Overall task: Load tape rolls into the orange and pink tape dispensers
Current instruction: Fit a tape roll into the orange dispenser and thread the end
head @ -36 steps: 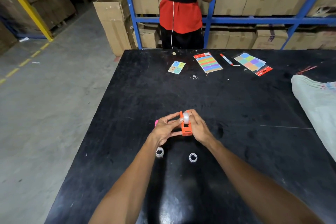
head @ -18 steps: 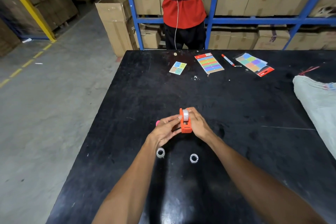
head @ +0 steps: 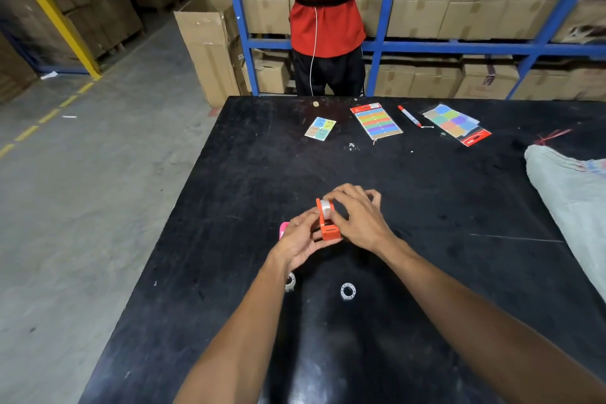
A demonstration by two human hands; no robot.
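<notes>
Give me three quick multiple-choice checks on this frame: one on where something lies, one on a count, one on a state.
1. Where is the pink dispenser?
A. Left of the left hand, mostly hidden by it
B. Beside the marker at the far edge
C. On the grey sack

2. How many loose tape rolls lie on the table near the forearms?
A. None
B. Two
C. Four

3. What is the state of the orange dispenser?
A. Lying empty and untouched
B. Held by both hands with a roll in it
C. Stacked on the pink one

Answers:
1 A: the pink dispenser peeks out at the left hand.
2 B: one tape roll lies clear, another by the left wrist.
3 B: the right hand and left hand grip the orange dispenser, a clear roll seated on top.
</notes>
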